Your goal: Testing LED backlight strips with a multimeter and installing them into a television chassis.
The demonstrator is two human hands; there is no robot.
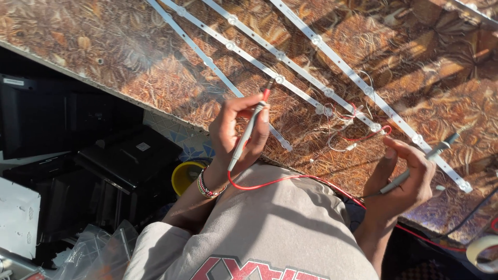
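1. The left hand (239, 129) is gripping a red probe (250, 129) between thumb and fingers, pen-style, with the fingers curled around its grey shaft.
2. The red probe is tilting up and away from the person, its red tip pointing toward the middle LED strip (280, 78) and hovering just short of it; whether tip and strip are touching cannot be told.
3. A red lead (280, 180) is running from the bottom of the red probe, looping over the person's grey shirt (270, 228) and heading right, along the edge of the table (129, 67).
4. The right hand (407, 179) is holding a black probe (415, 166), the fingers closing loosely around its lower shaft and the thumb lifting beside it.
5. The black probe is slanting up to the right, its tip lying near the right-hand LED strip (363, 85), close to the strip's near end.
6. Four white LED strips are lying diagonally across the table, which is covered in a brown, leaf-patterned surface and catching strong sunlight.
7. Thin white and red wires (358, 132) are tangling on the table between the two hands, just beside the near ends of the strips.
8. A beaded bracelet (207, 187) is sitting on the left wrist.
9. Left of the table, below its edge, a yellow tub (187, 173) and black casings (124, 155) are standing on the floor.
10. A tape roll (482, 251) is showing at the right border, below the table's edge.
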